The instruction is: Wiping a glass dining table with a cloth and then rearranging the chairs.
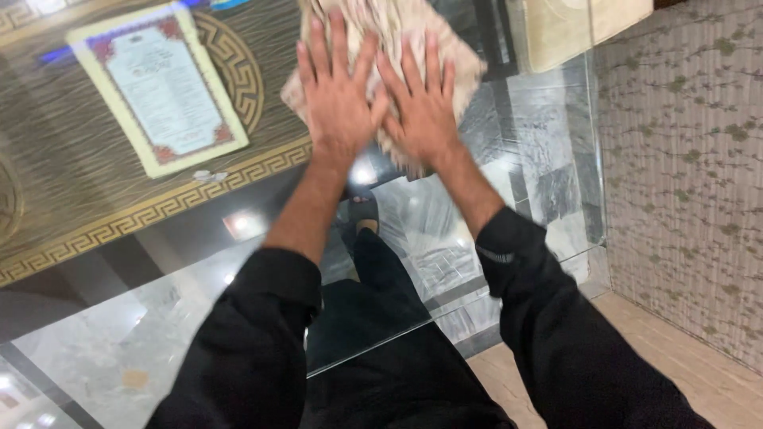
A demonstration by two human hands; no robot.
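Your left hand [338, 91] and right hand [425, 107] lie flat, fingers spread wide, gripping nothing, pressing a beige cloth [397, 36] onto the glass table [445, 230], just right of a framed document [159, 87].

Glass table top [199, 318], seen from above; its clear pane shows the marble floor [548, 191] beneath, and its near edge runs diagonally before me. A dark inlaid band with a gold key-pattern border [159, 210] crosses the far-left part. On this band lies a framed printed sheet [159, 87], cream-edged with red corner ornaments, slightly askew. On the clear glass lies a beige patterned cloth [397, 32], rumpled, flattened under my two open palms.
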